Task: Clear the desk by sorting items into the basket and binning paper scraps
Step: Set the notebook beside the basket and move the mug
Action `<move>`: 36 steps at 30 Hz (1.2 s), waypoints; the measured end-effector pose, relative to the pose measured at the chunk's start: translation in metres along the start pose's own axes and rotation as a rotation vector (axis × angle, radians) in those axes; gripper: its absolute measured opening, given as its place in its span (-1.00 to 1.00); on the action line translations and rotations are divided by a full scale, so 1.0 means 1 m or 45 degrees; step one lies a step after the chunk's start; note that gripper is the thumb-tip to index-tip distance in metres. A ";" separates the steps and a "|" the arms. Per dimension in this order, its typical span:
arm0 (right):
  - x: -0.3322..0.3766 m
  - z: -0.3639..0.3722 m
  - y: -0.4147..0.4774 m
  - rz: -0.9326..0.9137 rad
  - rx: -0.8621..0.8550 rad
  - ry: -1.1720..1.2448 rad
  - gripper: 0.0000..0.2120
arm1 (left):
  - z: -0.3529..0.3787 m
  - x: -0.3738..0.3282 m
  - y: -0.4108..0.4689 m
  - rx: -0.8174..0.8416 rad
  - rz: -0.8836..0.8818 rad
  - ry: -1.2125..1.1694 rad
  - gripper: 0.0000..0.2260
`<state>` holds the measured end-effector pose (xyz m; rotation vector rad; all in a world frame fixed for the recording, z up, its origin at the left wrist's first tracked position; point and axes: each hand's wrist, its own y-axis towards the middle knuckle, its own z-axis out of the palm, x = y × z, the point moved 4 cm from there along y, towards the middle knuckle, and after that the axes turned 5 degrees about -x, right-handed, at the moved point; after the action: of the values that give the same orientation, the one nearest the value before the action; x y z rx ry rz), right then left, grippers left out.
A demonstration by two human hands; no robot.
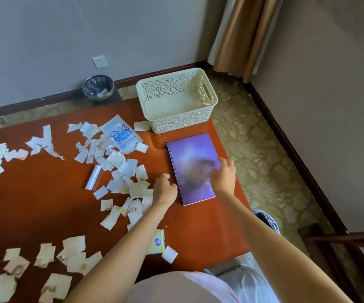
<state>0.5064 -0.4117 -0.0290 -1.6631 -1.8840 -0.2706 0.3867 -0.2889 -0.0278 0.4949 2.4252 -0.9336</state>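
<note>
A purple spiral notebook (190,154) lies flat on the red-brown desk (45,193), just in front of the cream plastic basket (205,119), which holds nothing. My right hand (223,174) rests on the notebook's right half, fingers spread and slightly bent. My left hand (164,189) sits at the spiral edge, fingers touching the binding. Several torn paper scraps (122,169) cover the desk to the left. Among them lie a blue-and-white plastic pouch (121,135) and a small white tube (93,177).
A tissue pack (158,242) sits near the desk's front edge. A round bin with a black liner (98,86) stands on the floor by the far wall. Another lined bin (266,219) shows beside the desk at right. A dark wooden chair frame (340,239) stands at lower right.
</note>
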 end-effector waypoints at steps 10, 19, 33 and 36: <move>0.126 0.078 -0.094 -0.572 0.535 -0.187 -0.81 | -0.155 0.086 -0.038 -0.449 0.012 -0.001 -0.82; 0.241 0.189 -0.234 -0.802 0.679 -0.297 -0.79 | -0.288 0.249 -0.062 -0.659 -0.177 0.086 -0.74; 0.403 0.332 -0.389 -0.784 0.765 -0.278 -0.73 | -0.450 0.424 0.007 -0.500 0.063 0.629 -0.23; 0.407 0.343 -0.389 -0.752 0.780 -0.314 -0.72 | -0.452 0.430 0.025 -0.429 0.128 0.848 -0.15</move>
<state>0.0195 0.0306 0.0160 -0.7433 -2.3046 0.2779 -0.0926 0.1099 0.0098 0.8979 3.0226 -0.3200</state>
